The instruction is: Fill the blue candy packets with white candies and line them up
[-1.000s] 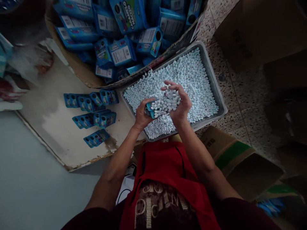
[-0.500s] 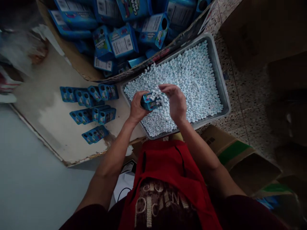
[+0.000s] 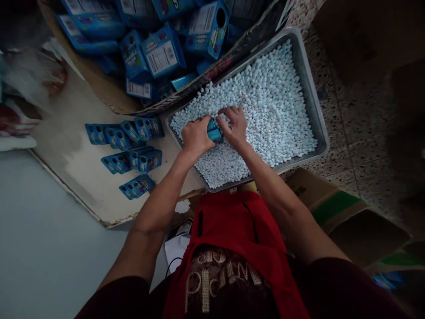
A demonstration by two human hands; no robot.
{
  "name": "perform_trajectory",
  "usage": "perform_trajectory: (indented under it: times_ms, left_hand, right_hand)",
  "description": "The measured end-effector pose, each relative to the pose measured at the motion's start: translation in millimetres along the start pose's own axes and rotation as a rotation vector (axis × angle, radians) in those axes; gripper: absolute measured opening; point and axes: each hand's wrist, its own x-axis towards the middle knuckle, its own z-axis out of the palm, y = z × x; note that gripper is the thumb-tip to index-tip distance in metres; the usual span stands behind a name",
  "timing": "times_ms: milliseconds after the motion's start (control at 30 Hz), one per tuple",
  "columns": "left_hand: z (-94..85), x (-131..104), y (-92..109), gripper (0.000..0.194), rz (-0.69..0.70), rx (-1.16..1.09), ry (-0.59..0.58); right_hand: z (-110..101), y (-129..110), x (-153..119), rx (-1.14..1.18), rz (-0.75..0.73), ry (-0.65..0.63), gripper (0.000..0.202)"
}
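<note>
My left hand (image 3: 196, 136) is closed around two small blue candy boxes (image 3: 214, 130), held side by side over the left part of a grey metal tray (image 3: 314, 95). Small pale blue and white candies (image 3: 275, 106) fill that tray. At the right end of the boxes is my right hand (image 3: 235, 126), fingers bent and thumb close to the openings, with a few candies beside the fingertips. Whether the fingers pinch any candy is too small to make out.
Several blue boxes (image 3: 142, 161) stand in rows on the white tabletop (image 3: 69, 177) at left. A large carton (image 3: 119, 103) full of blue boxes borders the tray. Plastic bags (image 3: 29, 79) lie far left. An open cardboard box (image 3: 332, 208) sits at lower right on speckled floor tiles.
My right hand has moved left and down onto the ends of the boxes. The candies heaped at the openings are mostly gone from sight. My left hand has turned, with its back now up.
</note>
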Motion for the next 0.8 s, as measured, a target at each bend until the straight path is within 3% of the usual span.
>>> perform_trajectory:
  times_ms: [133, 233, 333, 467, 600, 700, 800]
  left_hand:
    - [15.0, -16.0, -24.3, 0.082, 0.186, -0.38, 0.131]
    - [26.5, -38.9, -41.2, 0.083, 0.339, -0.65, 0.29]
    - [43.0, -51.7, -41.3, 0.086, 0.366, -0.843, 0.364]
    - [61.4, -49.2, -29.0, 0.086, 0.33, -0.944, 0.381]
    - [70.1, -40.1, -26.7, 0.087, 0.312, -0.969, 0.387]
    - [69.7, -35.7, -29.5, 0.091, 0.304, -0.962, 0.394]
    - [58.9, -36.6, -31.9, 0.077, 0.347, -0.867, 0.412]
  right_hand:
    - [-9.9, -39.8, -20.8, 0.673, 0.167, 0.084, 0.052]
    - [-24.1, -73.0, -29.3, 0.942, 0.266, 0.204, 0.046]
    - [-36.7, -88.9, -26.0, 1.119, 0.386, 0.246, 0.045]
    - [-47.7, -95.0, -17.5, 1.2, 0.442, 0.186, 0.049]
    - [-52.8, -108.9, -15.5, 1.157, 0.387, 0.134, 0.046]
    - [-55.8, -118.9, -13.1, 1.096, 0.336, 0.099, 0.045]
    - [-56.2, -121.5, -9.2, 1.021, 0.29, 0.059, 0.051]
